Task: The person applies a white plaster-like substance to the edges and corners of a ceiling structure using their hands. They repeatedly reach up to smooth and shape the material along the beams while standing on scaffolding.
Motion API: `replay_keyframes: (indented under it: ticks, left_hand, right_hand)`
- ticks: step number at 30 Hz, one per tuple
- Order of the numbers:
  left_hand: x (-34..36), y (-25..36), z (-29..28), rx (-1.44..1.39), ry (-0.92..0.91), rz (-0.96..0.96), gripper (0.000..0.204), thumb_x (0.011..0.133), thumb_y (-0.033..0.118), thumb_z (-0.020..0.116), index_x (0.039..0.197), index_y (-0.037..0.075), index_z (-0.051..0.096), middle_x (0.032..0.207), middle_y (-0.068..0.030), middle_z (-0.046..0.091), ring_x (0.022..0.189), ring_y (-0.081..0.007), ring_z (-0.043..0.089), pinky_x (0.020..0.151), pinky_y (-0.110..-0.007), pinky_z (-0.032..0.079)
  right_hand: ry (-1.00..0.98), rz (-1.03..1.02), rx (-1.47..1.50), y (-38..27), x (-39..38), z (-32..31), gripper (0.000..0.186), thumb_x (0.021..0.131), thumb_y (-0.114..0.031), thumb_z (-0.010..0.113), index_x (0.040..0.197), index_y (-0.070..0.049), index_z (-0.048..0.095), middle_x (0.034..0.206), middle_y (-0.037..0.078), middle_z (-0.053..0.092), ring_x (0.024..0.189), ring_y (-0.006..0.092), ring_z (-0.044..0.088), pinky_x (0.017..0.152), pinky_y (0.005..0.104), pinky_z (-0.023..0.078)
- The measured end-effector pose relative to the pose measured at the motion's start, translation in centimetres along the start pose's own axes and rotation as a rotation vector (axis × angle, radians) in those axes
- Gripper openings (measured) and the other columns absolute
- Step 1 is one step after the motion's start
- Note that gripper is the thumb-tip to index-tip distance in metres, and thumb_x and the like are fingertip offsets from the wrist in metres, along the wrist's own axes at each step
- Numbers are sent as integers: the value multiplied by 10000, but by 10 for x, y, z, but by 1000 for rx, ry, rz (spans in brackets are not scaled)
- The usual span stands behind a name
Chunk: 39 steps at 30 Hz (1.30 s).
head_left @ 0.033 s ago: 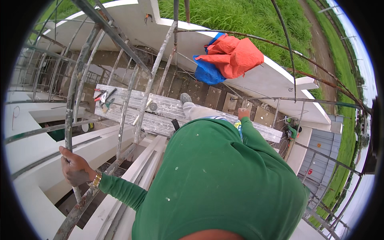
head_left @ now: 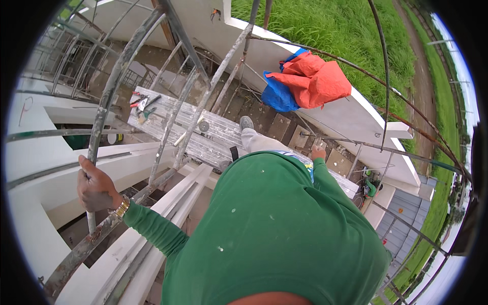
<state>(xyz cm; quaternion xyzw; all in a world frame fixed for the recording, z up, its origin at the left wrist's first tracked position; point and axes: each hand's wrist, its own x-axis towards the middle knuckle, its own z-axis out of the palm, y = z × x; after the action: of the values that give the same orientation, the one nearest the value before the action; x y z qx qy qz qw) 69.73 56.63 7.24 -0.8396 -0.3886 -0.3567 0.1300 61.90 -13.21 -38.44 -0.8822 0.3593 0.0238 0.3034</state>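
My left hand (head_left: 95, 187) is wrapped round an upright, paint-spattered scaffold pole (head_left: 98, 132), with a gold watch at the wrist. Beyond my body on the far side, my right hand (head_left: 318, 151) hangs low by the plank platform (head_left: 223, 134). Its fingers look curled, and whatever may be in them is too small to make out. My shoe (head_left: 246, 123) rests at the platform's edge. On the platform's left end lie red-handled tools (head_left: 136, 103) and a green-handled tool (head_left: 146, 114). Closer to me is a round grey disc (head_left: 204, 126).
Scaffold braces (head_left: 175, 114) cross between me and the platform. A red and blue tarp (head_left: 325, 84) drapes over the white wall (head_left: 366, 112), with grass (head_left: 325, 25) beyond. White ledges (head_left: 147, 244) and gaps lie below on the left. A green object (head_left: 372, 187) lies at right.
My view has shifted slightly, so the platform, tarp and wall appear farther right. The left hand keeps its hold on the pole. My right hand stays low beside the platform.
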Motion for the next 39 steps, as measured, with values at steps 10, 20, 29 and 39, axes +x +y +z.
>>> replay_keyframes:
  ticks: [10, 20, 29, 39]
  left_hand:
    - [-1, -2, -18, -316, 131, 77, 428, 849, 440, 683, 599, 94, 648, 596, -116, 608, 628, -337, 594, 664, -445, 405]
    - [-4, 1, -14, -541, 220, 26, 355, 822, 422, 711, 674, 99, 708, 717, -85, 691, 718, -282, 646, 721, -417, 423]
    - [-4, 4, -22, -476, 171, 25, 353, 829, 415, 711, 668, 102, 708, 685, -90, 680, 704, -296, 633, 728, -414, 429]
    - [-3, 6, -24, -412, 151, 58, 411, 856, 416, 683, 613, 91, 618, 632, -93, 620, 670, -300, 594, 707, -426, 405]
  right_hand:
    - [-303, -23, 178, -66, 75, 27, 222, 867, -192, 732, 780, -6, 647, 750, 113, 682, 586, 165, 604, 472, 373, 484]
    - [-489, -447, 241, -188, 115, 36, 191, 956, -182, 636, 831, -41, 665, 747, 36, 666, 610, 96, 575, 578, 246, 487]
    - [-771, -79, 339, -221, 38, 19, 293, 943, -259, 630, 694, -130, 547, 562, -43, 444, 416, 56, 375, 377, 244, 283]
    - [-940, -553, 185, -333, -8, 39, 368, 910, -260, 736, 658, -109, 515, 570, -57, 449, 452, 42, 387, 414, 241, 291]
